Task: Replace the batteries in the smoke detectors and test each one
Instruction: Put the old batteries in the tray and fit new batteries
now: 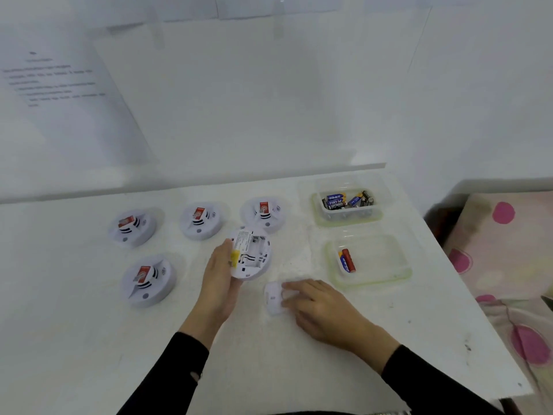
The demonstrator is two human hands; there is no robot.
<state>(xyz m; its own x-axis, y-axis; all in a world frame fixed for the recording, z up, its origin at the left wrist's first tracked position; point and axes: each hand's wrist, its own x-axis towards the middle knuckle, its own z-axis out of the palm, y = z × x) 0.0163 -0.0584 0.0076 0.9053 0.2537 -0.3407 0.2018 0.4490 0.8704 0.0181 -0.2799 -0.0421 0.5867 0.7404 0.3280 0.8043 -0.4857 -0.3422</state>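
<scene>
Smoke detector (253, 256), white, back upward and tilted, battery bay open; raised above worktop (89, 324) centre, gripped at its left edge by left hand (220, 283), fingers behind, thumb on rim. Battery cover (273, 299): flat on worktop, right hand (317, 307) fingers curled over it. Row of three detectors (201, 220) beyond; fourth detector (147, 280) left. Far tub (348, 220): loose batteries (347, 199). Near tub (377, 277): red-and-blue battery (347, 260).

Detectors (148, 280) crowd left, tubs (389, 280) right, tabletop (299, 244) between
</scene>
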